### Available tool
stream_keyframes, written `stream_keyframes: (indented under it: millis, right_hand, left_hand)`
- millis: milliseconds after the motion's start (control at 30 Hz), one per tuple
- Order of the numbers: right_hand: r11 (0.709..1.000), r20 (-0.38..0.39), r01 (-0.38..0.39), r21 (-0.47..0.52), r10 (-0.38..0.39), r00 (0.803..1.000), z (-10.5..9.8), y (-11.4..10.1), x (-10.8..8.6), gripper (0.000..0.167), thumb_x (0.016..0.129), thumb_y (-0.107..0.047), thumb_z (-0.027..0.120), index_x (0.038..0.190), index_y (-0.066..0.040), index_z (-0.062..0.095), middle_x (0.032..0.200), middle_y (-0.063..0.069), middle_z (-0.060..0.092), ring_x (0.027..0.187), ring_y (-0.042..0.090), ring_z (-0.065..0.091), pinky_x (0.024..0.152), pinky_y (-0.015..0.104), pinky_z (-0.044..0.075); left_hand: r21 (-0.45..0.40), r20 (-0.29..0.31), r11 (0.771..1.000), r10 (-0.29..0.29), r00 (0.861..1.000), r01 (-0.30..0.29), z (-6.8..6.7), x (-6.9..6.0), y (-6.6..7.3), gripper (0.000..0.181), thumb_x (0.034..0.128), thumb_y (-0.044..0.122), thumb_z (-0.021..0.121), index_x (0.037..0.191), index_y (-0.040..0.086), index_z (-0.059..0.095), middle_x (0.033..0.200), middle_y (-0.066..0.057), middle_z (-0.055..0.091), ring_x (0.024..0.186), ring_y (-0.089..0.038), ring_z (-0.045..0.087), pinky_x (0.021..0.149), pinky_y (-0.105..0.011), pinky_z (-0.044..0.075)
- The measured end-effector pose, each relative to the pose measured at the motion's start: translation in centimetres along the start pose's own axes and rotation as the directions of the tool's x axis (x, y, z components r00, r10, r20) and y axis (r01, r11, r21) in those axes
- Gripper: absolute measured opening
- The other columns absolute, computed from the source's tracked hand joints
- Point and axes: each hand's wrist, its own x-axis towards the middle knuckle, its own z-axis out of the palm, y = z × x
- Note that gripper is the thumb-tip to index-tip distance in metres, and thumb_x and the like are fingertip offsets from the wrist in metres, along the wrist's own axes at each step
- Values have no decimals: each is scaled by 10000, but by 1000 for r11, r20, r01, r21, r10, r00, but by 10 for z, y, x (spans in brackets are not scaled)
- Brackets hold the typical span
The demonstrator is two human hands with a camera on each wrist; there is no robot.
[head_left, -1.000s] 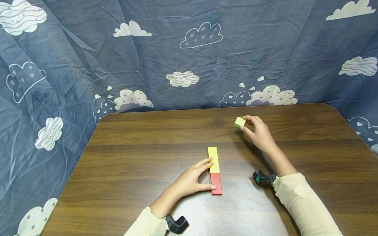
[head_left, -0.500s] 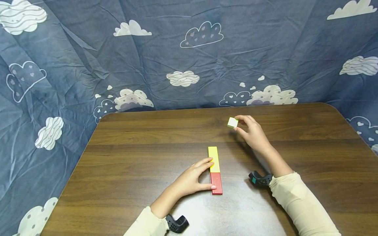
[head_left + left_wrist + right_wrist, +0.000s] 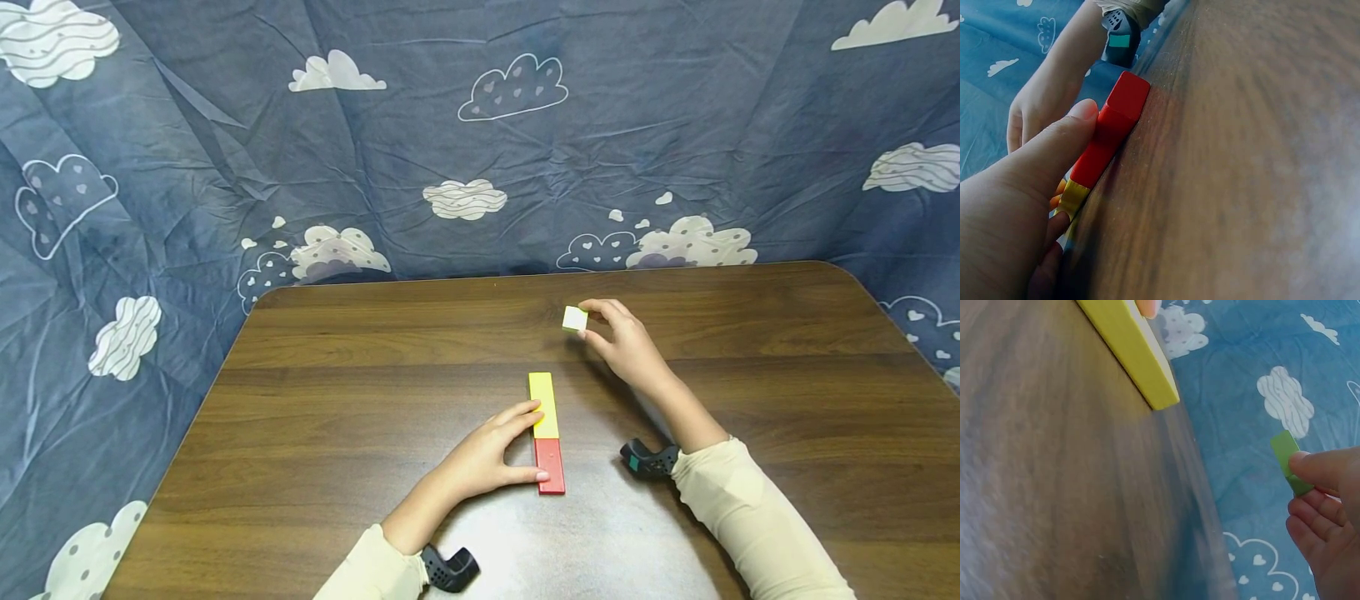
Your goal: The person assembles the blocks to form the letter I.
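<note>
A yellow block and a red block lie end to end in one line on the table, the yellow one farther away. My left hand rests against their left side. Its thumb touches the red block and its fingertips touch the yellow one; the wrist view shows the thumb against the red block's side. Beyond the yellow block's far end, my right hand pinches a small light green block between thumb and fingers, raised above the table. In the right wrist view that block looks plain green.
The brown wooden table reaches back to a blue cloth backdrop printed with clouds. Each wrist wears a black camera band, the left one near the front and the right one right of the blocks.
My right hand has moved left, and lately a little nearer, carrying the light green block closer to the yellow block's far end. The left hand and both blocks beside it stay put.
</note>
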Motion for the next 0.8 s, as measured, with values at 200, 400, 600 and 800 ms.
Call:
stream_keyframes:
  millis: [200,400,600,800]
  right_hand:
    - [1000,47,-11,-10,12,999,8,0,-3,369,803,12,640,1151,37,520,1104,175,520,1002,316,513,868,432,409]
    - [1000,96,-24,-8,24,995,17,1,-6,373,812,-13,640,1163,21,517,1123,177,518,1021,325,514,870,446,413]
    - [1000,122,-22,-12,23,992,24,1,-8,365,810,-12,640,1154,29,524,1105,176,529,1012,322,516,866,442,415]
    - [1000,142,-16,-5,16,990,31,2,-9,361,807,-12,643,1147,28,528,1107,179,531,1022,326,520,881,435,416]
  left_hand:
    - [-2,8,1000,-6,1000,6,-1,-1,2,715,759,421,687,1336,89,426,1414,0,322,1276,-150,299,1021,-323,273]
    - [0,14,1000,-12,1000,12,-1,-1,2,712,763,421,683,1338,90,425,1414,1,323,1275,-151,301,1021,-324,274]
    - [-2,18,1000,-16,1000,16,-2,0,4,712,763,420,683,1339,92,424,1417,3,318,1278,-151,296,1024,-321,268]
    - [-3,22,1000,-25,999,25,-2,-1,4,711,767,429,676,1343,101,420,1421,17,310,1282,-146,287,1024,-325,267]
